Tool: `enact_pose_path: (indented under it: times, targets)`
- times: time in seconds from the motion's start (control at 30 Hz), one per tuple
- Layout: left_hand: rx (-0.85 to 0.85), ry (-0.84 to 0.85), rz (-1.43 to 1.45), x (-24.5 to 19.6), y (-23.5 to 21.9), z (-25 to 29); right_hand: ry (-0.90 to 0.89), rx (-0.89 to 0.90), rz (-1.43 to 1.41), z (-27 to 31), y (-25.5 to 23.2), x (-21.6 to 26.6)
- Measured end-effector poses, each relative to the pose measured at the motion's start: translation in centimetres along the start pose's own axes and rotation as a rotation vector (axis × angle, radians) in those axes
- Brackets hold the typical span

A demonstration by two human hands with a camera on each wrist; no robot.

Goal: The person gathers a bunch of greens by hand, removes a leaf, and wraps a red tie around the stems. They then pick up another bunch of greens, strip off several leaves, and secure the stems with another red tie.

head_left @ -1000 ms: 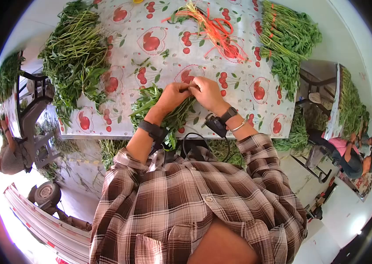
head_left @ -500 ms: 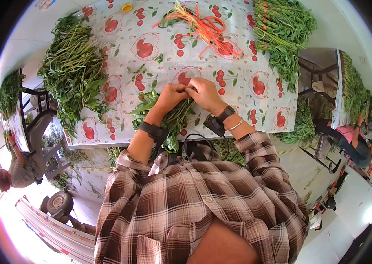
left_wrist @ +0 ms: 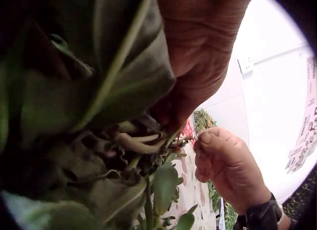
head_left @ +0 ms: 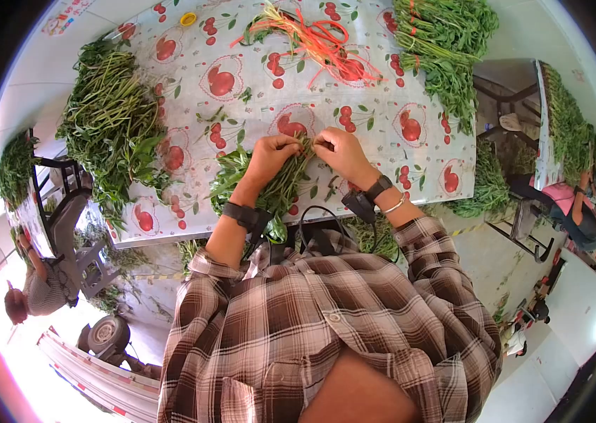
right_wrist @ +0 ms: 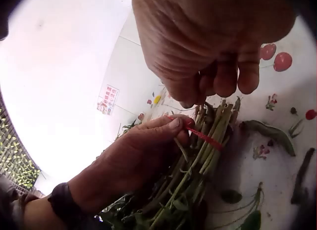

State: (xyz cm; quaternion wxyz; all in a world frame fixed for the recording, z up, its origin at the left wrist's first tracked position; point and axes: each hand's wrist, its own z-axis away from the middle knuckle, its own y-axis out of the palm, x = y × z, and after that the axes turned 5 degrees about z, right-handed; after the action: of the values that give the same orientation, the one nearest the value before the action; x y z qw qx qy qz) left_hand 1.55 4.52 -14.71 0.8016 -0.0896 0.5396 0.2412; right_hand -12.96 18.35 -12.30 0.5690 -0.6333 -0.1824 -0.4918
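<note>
A bundle of leafy green stems (head_left: 285, 179) lies on the table under my hands, its cut ends pointing away from me. A red tie strip (right_wrist: 207, 139) runs across the stems near those ends. With thumb and finger, my left hand (head_left: 269, 158) pinches the strip at the bundle's left side. My right hand (head_left: 346, 154) is just right of the stem ends, its thumb drawn against bent fingers (right_wrist: 225, 79). I cannot tell whether anything is between those fingertips. Leaves cover much of the left wrist view.
Loose green stems (head_left: 111, 116) are heaped at the table's left. Tied green bundles (head_left: 442, 42) are stacked at the far right. Red strips (head_left: 315, 42) lie in a tangle at the back, with a yellow ring (head_left: 188, 19) to their left. Cherry-patterned cloth (head_left: 255, 116) covers the table.
My hands, together at the stem ends before, have parted slightly, the right one moving right. The stem ends now show between them. The head view has shifted a little.
</note>
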Motion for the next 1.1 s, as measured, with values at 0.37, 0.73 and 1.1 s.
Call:
enact_pose_path:
  times: [0.37, 0.73, 1.1]
  targets:
    - [-0.018, 0.026, -0.016, -0.2, 0.2, 0.3, -0.004, -0.153, -0.019, -1.1, -1.1, -0.4]
    - [-0.072, 0.024, -0.001, 0.8, 0.5, 0.2, 0.346, -0.291, -0.367, -2.7, -2.2, -3.5]
    - [-0.057, 0.019, 0.093, 0.6, 0.5, 0.4, 0.058, -0.002, -0.182, -2.9, 2.1, -2.0]
